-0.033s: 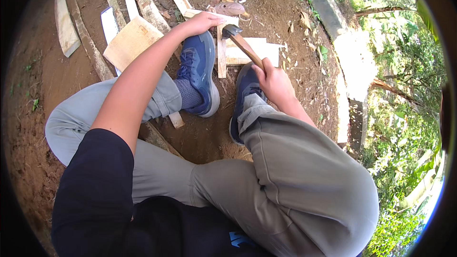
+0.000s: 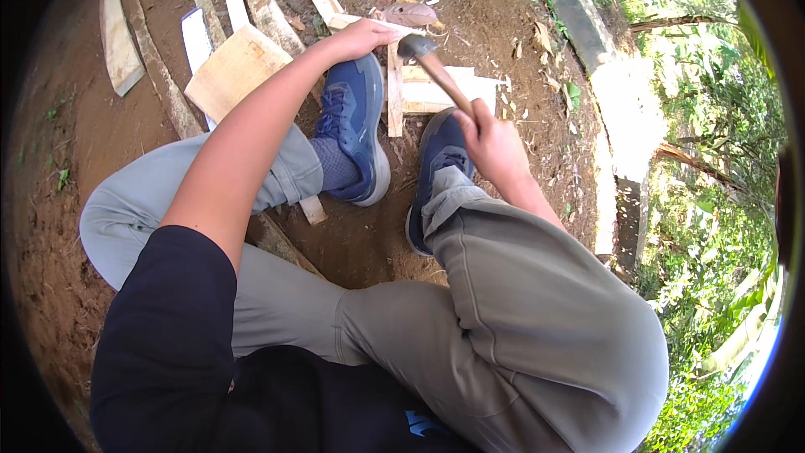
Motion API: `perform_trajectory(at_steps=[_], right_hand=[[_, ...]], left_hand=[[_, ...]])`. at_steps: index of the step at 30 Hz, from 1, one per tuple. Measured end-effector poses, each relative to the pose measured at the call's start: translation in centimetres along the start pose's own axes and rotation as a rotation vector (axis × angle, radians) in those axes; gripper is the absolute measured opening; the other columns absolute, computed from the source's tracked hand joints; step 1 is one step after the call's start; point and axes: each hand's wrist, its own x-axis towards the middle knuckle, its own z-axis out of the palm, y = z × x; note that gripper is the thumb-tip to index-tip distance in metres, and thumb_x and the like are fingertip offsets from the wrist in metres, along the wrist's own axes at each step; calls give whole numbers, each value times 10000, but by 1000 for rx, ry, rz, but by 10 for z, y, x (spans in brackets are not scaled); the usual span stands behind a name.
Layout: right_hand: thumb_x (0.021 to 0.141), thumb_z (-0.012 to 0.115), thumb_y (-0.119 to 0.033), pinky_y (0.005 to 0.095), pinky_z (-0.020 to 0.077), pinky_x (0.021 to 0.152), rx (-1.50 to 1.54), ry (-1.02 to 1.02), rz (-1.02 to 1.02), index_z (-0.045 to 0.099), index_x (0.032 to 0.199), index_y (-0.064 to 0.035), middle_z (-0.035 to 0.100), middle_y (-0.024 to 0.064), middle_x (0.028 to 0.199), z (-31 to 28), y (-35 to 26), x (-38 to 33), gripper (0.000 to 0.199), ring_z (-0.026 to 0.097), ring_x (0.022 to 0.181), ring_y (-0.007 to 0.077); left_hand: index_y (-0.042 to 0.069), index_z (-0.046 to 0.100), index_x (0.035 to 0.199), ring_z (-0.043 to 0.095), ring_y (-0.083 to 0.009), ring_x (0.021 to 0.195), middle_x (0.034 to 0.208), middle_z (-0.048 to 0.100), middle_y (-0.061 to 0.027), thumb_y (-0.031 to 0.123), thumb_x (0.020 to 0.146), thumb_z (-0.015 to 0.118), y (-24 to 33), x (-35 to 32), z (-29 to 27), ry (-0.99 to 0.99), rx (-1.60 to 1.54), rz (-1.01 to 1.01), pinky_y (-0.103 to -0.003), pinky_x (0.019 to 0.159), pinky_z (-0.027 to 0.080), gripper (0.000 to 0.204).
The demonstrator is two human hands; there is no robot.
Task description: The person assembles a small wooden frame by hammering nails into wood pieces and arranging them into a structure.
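Note:
My right hand (image 2: 496, 147) is wrapped round the wooden handle of a hammer (image 2: 443, 75). Its dark metal head is at the right end of a pale wooden strip (image 2: 411, 31), slightly blurred. Beyond the toe of my left shoe, my left hand (image 2: 365, 40) grips that strip, fingers together near its right part. Whether a nail sits under the fingertips cannot be made out. A narrow upright-running wooden piece (image 2: 395, 101) meets the strip from below, and flat pale boards (image 2: 453, 94) lie to its right.
My blue shoes (image 2: 352, 122) flank the work. A broad wooden board (image 2: 237, 74) and several long slats (image 2: 153, 59) lie on the dirt to the left. A dry leaf (image 2: 411, 14) is just beyond the strip. A low concrete edge (image 2: 583, 29) runs along the right, with plants behind it.
The hammer and my right hand have shifted slightly to the right, with the head a little farther up. My left hand stays on the wooden strip.

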Motion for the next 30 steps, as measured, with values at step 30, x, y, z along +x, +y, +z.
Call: perform_trajectory(at_steps=[30], right_hand=[[1049, 571, -374, 602, 510, 550, 88, 46, 38, 522, 1037, -61, 644, 280, 648, -1, -8, -11, 318, 665, 637, 512]], left_hand=[[52, 733, 1247, 604, -161, 769, 881, 716, -69, 423, 1022, 618, 20, 7, 2, -70, 110, 21, -344, 769, 510, 448]])
